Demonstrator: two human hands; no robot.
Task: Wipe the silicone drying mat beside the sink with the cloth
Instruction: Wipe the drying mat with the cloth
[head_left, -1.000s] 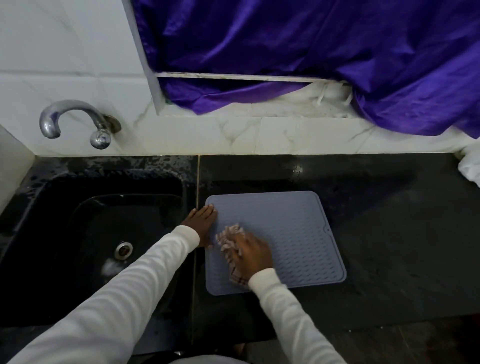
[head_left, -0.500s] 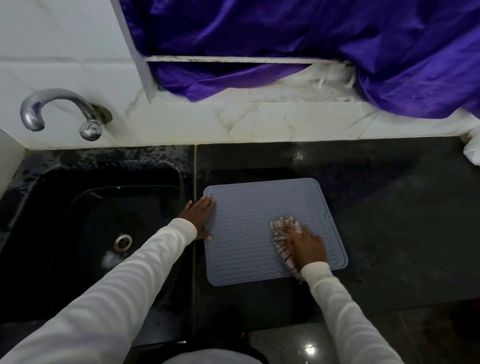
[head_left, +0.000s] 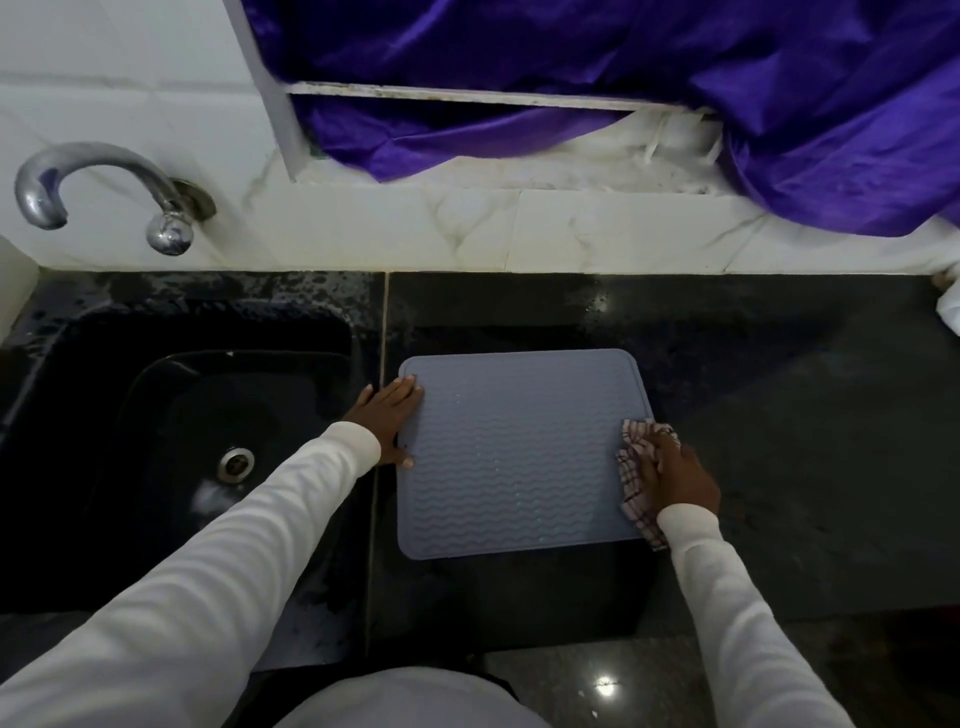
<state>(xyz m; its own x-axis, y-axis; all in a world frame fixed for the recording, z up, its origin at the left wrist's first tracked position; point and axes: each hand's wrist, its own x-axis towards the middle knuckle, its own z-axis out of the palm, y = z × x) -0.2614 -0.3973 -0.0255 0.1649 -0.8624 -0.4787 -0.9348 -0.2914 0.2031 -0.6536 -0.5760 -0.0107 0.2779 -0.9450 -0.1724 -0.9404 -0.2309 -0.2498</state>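
Observation:
A grey silicone drying mat (head_left: 514, 457) with wavy ridges lies flat on the dark counter, right of the sink. My left hand (head_left: 387, 418) rests flat on the mat's left edge, fingers straight, thumb by the lower left side. My right hand (head_left: 675, 478) presses a checked pink-and-white cloth (head_left: 636, 470) down at the mat's right edge, fingers spread over the bunched fabric. Part of the cloth sticks out above and below the hand. The mat's right rim is hidden under the cloth and hand.
A black sink (head_left: 171, 457) with a metal drain (head_left: 236, 462) lies left of the mat, under a chrome tap (head_left: 98, 187). Purple fabric (head_left: 623, 83) hangs over the tiled ledge behind. A white cloth (head_left: 949, 306) sits at the far right. The dark counter (head_left: 805, 441) extends rightward.
My right hand has swept the cloth from the mat's lower left across to its right edge. My left hand has stayed on the left edge.

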